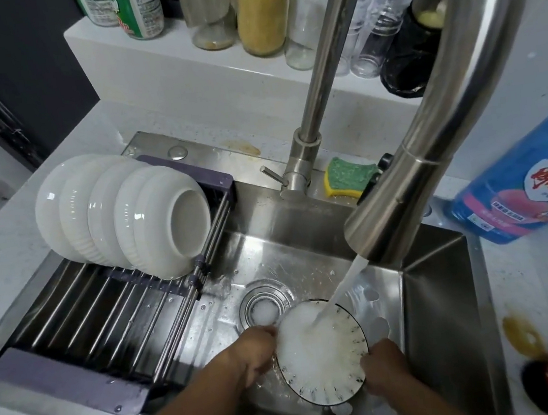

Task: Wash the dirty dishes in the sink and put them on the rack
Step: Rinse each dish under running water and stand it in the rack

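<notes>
Five white ribbed ceramic bowls already lean on the steel-barred rack over the stainless sink. Both my left hand and right hand clamp opposite rims of a round black-flecked plate under the tap stream; soapy, likely slippery and breakable, so I'd keep hold by the edges.

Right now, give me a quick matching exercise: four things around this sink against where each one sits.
Things:
1. white bowls
2. plate
3. sponge
4. blue bottle

Places:
A. counter right of the sink
B. ledge beside the faucet base
C. on the rack
D. under the running water, held by both hands

Pairs: 1-C, 2-D, 3-B, 4-A
</notes>
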